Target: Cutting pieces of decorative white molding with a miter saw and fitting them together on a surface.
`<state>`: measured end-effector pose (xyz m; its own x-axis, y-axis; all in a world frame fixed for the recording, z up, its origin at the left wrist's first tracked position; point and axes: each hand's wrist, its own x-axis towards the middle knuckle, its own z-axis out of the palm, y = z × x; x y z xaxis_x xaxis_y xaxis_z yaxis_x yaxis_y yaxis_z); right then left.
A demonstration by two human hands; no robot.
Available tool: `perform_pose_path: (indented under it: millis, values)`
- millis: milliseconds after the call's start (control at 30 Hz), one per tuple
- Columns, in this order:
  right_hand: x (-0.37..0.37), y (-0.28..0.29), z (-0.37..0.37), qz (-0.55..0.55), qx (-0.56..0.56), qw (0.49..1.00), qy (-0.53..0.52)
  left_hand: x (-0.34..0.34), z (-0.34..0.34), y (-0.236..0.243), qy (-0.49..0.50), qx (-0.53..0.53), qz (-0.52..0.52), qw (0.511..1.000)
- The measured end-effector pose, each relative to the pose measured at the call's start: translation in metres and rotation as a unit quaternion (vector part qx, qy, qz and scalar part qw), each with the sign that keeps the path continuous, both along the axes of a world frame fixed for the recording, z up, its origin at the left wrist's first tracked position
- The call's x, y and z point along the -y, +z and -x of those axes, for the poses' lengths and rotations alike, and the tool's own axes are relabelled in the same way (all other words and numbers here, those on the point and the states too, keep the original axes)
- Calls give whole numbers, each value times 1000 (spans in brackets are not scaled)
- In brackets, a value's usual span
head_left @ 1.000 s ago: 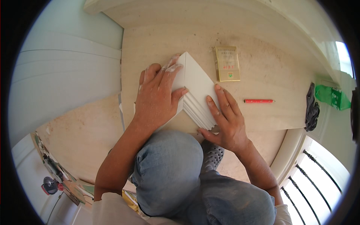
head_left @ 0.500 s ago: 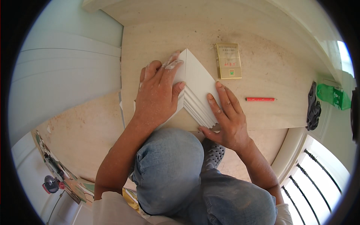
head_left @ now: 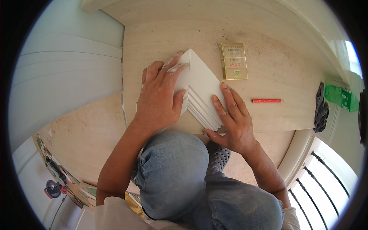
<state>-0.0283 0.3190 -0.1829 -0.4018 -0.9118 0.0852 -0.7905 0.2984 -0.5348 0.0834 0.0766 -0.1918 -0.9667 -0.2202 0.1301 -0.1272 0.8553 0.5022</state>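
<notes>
Evidently the fingers of both hands lie on two white moulding pieces: those of the left hand (head_left: 158,97) are bent, dusted with white and set side by side over the left piece (head_left: 186,76), its thumb near the seam, while the right hand (head_left: 237,128) has its fingers a little spread over the outer part of the ridged right piece (head_left: 201,82), with the thumb near its lower end. Whether either hand clamps underneath I cannot tell. The pieces meet in a point facing away from the person, on a beige ledge (head_left: 153,34), and the left hand hides much of the left one. Close in below, the denim-covered left knee (head_left: 172,172) crowds the opening between the pieces, with the right knee (head_left: 245,203) lower down and a dotted grey sock or shoe (head_left: 220,157) showing between. Just beyond the right fingertips lies a gold box (head_left: 234,62); farther right comes a red pencil (head_left: 266,101), well apart from the moulding. A dark cloth (head_left: 321,111) and a green bottle (head_left: 340,97) sit by the right side, above black railing bars (head_left: 316,155). Leftward, a pale panel (head_left: 69,76) bounds the ledge; at lower left are scattered scraps and a dark-and-red tool (head_left: 53,189).
</notes>
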Motion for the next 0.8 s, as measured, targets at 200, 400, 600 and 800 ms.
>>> perform_pose_path:
  millis: [200,400,600,800]
  values:
    - [-1,0,-1,-3,3,1000,-1,0,-1,-3,0,-6,-5,1000]
    - [-1,1,0,-6,5,1000,-1,0,1,-2,3,-28,-14,1000]
    - [0,0,0,-3,0,1000,-1,1,2,-1,-2,-60,-10,998]
    - [-1,1,0,-7,0,1000,-1,4,3,-5,-9,-81,-21,996]
